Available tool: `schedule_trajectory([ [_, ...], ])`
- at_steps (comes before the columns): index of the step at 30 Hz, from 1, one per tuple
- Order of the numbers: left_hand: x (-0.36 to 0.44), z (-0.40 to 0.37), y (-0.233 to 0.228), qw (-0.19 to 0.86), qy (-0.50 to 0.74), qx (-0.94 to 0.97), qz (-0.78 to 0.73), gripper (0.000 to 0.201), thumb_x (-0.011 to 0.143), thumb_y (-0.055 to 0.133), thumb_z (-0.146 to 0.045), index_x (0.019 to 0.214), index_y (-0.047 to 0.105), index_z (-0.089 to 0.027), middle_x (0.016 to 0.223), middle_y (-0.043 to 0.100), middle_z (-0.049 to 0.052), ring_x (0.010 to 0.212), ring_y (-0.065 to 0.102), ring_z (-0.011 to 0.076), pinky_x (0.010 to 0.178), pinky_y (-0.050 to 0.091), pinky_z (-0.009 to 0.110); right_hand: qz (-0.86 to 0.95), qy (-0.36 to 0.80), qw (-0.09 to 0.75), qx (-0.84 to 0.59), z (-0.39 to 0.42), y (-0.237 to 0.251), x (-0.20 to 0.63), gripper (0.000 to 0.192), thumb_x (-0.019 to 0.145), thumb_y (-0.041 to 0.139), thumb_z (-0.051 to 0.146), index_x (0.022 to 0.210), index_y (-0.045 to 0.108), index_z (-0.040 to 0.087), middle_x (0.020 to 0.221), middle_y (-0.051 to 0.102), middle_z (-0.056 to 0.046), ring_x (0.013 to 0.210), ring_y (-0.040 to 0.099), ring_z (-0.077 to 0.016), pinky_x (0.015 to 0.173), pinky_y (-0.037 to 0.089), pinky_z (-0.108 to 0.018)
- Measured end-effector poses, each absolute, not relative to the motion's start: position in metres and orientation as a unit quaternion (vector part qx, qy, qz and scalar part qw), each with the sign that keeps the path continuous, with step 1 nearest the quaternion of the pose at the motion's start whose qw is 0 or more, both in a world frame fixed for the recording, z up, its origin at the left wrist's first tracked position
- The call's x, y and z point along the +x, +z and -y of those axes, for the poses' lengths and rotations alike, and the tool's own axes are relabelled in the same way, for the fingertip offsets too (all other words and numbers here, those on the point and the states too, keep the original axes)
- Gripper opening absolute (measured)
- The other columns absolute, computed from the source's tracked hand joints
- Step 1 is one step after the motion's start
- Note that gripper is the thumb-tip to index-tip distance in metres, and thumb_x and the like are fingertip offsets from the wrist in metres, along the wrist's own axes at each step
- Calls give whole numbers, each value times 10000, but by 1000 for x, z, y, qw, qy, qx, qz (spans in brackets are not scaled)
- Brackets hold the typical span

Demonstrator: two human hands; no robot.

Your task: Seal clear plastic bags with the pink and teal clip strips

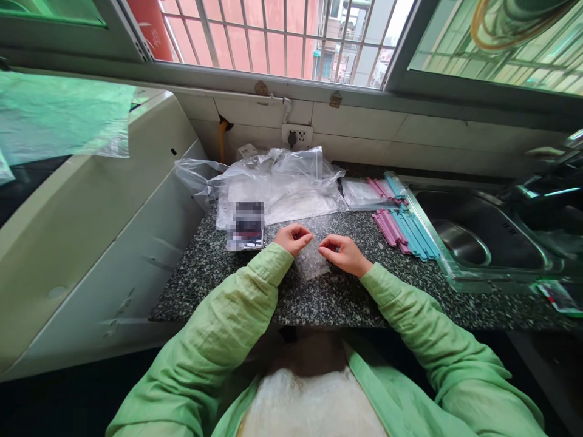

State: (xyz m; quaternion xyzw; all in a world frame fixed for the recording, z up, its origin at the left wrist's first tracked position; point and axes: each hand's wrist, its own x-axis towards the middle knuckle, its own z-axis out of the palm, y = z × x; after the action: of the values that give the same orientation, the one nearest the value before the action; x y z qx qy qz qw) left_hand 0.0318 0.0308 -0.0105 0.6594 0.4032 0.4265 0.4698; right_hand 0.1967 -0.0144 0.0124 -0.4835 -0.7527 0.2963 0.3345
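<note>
A small clear plastic bag [312, 262] spreads over the speckled counter between my two hands. My left hand [294, 238] is closed in a pinch at the bag's upper left side. On the opposite side, my right hand [345, 254] pinches with thumb and forefinger at the bag's edge. The bag is see-through, so its exact outline is hard to make out. Just left of my left hand lies a phone-like dark object [248, 226], partly blurred out. Behind the hands rests a heap of clear plastic bags [291, 188].
Pink strips [390, 230] and blue strips [418, 235] lie right of my hands, with more on a clear packet [359, 193] behind. A steel sink [501, 243] borders the counter [337, 306]. A pale appliance side [113, 237] rises at left. A wall socket [298, 135] sits behind.
</note>
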Motion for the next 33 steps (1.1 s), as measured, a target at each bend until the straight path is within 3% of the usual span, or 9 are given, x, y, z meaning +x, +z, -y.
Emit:
schedule_trajectory([
  [14, 33, -29, -8, 428, 478, 634, -432, 209, 613, 590, -337, 585, 566, -131, 527, 494, -23, 483, 394, 62, 480, 332, 201, 771, 286, 301, -483, 15, 9, 197, 162, 717, 503, 257, 606, 537, 144, 553, 517, 9, 517, 441, -77, 494, 347, -193],
  [33, 30, -28, -2, 500, 472, 583, -432, 278, 569, 632, -407, 587, 560, -140, 492, 496, -37, 476, 425, 64, 485, 360, 202, 763, 252, 346, -485, 12, 12, 205, 171, 734, 500, 263, 618, 553, 150, 564, 529, 3, 530, 440, -82, 516, 346, -204],
])
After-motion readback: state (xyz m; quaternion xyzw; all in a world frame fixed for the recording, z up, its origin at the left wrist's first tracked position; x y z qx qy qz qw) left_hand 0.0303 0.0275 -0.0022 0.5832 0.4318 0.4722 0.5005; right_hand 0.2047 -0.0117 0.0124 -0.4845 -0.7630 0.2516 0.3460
